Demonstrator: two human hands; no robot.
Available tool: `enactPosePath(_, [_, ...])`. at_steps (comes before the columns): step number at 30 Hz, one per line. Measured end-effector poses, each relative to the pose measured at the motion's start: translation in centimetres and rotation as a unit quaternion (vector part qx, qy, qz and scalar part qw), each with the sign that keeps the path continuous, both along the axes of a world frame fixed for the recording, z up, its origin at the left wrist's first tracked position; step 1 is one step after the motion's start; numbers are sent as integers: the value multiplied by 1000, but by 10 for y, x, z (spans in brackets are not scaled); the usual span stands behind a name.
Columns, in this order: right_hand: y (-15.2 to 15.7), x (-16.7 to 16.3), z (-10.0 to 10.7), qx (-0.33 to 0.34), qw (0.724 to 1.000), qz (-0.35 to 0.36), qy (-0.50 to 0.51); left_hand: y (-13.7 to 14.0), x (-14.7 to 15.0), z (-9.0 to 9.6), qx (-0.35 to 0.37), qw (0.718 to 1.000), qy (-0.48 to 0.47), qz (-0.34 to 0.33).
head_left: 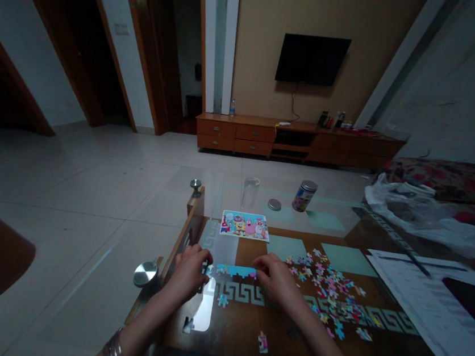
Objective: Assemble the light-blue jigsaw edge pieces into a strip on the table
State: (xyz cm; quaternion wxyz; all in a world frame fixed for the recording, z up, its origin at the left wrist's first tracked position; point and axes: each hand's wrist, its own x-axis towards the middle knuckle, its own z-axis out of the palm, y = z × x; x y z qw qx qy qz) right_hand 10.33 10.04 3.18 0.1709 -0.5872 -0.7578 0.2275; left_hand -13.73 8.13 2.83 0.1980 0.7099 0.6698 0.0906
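A narrow strip of joined jigsaw puzzle pieces [237, 271], mostly light blue with a pink right end, lies on the glass tabletop between my hands. My left hand [188, 270] is closed at the strip's left end, thumb and forefinger around a pale puzzle piece [210, 270]. At the pink end, my right hand [278, 278] has its thumb and curved forefinger against the strip. Just below lies a loose blue piece [223, 300]. Nearer to me are a dark and white piece [188, 325] and a pink piece [263, 342]. Beyond the strip sits a cartoon picture card [246, 226].
Many loose puzzle pieces [338, 292] spread out to the right. Behind the card stand a clear cup [250, 192], a round metal lid [274, 204] and a printed tin [304, 196]. Papers [424, 302], a dark phone-like object [469, 304] and a plastic bag [426, 216] lie right.
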Motion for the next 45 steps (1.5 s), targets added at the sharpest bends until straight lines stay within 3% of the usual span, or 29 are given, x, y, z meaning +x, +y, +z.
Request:
enactPosePath(19, [2, 1, -7, 5, 1000, 0, 6, -1, 3, 0, 9, 999, -19, -45])
enactPosePath(45, [-2, -5, -5, 11, 1000, 1, -5, -2, 13, -4, 18, 999, -9, -27])
